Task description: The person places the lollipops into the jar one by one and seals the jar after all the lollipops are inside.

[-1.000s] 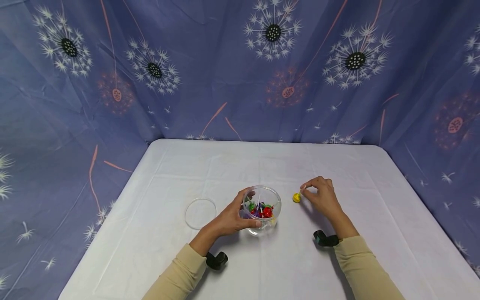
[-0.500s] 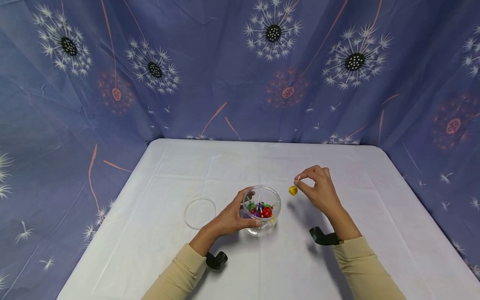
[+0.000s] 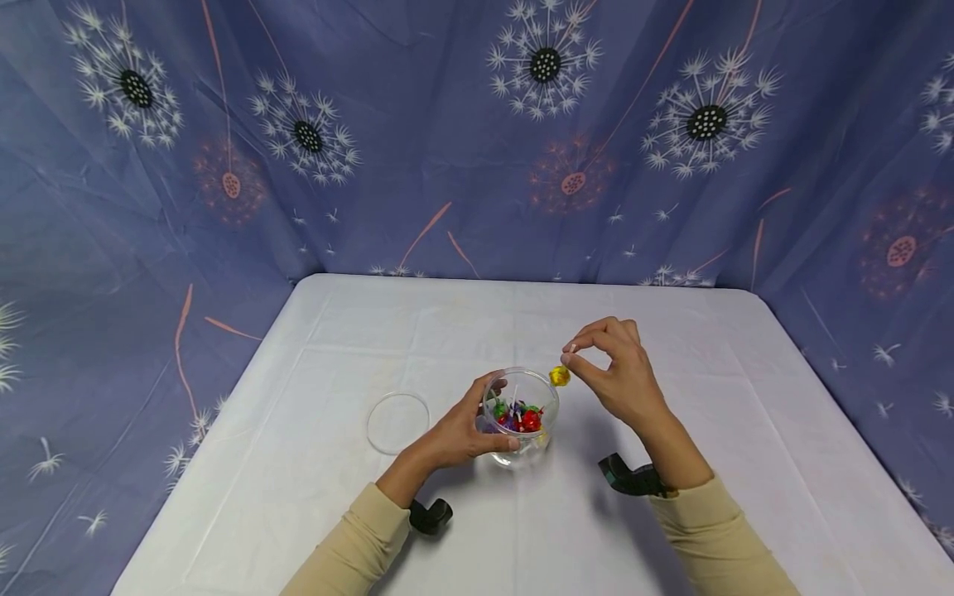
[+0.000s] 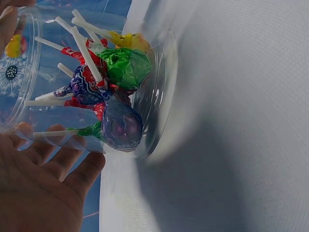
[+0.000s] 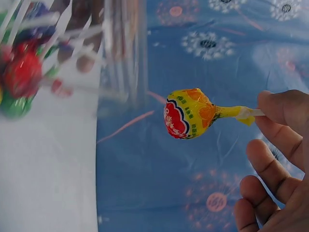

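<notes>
A clear round jar (image 3: pixel 514 455) stands on the white table with several wrapped lollipops in it, among them a red lollipop (image 3: pixel 531 421) and a green lollipop (image 4: pixel 126 67). My left hand (image 3: pixel 456 432) grips the jar's left side, thumb in front and fingers behind. Between thumb and forefinger my right hand (image 3: pixel 620 372) pinches the white stick of a yellow lollipop (image 5: pixel 190 113), its wrapped head pointing down and left. That head hangs in the air right by the jar's far right rim in the head view. In the right wrist view the other fingers are loosely bent.
A clear ring-shaped lid (image 3: pixel 369 424) lies on the white table (image 3: pixel 417 331) left of the jar. Behind the table hangs a blue curtain (image 3: pixel 447 149) with dandelion prints. Each wrist wears a black camera mount (image 3: pixel 431 518).
My right hand has lifted the yellow lollipop and carried it left, from beside the jar to its rim. My left hand and the jar have stayed in place.
</notes>
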### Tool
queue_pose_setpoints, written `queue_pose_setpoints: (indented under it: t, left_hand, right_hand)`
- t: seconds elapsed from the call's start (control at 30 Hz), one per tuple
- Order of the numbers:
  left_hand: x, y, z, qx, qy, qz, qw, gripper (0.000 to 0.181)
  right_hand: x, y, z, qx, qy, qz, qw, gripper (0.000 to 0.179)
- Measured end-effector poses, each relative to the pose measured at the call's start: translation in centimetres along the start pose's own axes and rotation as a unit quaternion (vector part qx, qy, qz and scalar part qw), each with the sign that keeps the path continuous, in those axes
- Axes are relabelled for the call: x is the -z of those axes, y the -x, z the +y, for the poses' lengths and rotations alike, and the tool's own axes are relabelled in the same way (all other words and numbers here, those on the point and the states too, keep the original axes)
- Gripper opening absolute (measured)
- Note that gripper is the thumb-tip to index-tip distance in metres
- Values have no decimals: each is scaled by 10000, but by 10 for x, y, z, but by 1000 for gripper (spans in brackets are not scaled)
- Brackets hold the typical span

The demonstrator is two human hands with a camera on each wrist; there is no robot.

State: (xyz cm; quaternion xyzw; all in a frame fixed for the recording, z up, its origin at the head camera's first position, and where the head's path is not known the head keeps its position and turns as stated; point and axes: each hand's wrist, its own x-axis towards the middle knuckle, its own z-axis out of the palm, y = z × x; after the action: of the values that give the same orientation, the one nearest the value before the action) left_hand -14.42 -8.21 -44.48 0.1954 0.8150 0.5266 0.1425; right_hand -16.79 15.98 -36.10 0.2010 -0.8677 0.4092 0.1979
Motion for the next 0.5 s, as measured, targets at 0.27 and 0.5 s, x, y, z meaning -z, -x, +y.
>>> queue_pose_setpoints:
  t: [0.27,0.5]
  left_hand:
    - [1,0,-1,-1,41,-31,10000,94]
    - [1,0,-2,-10,122,-88,9999,94]
  right_hand:
    - [-8,1,-19,295,-185,-90,9994,10]
    - [-17,3,-21,318,-163,-259,9990,9]
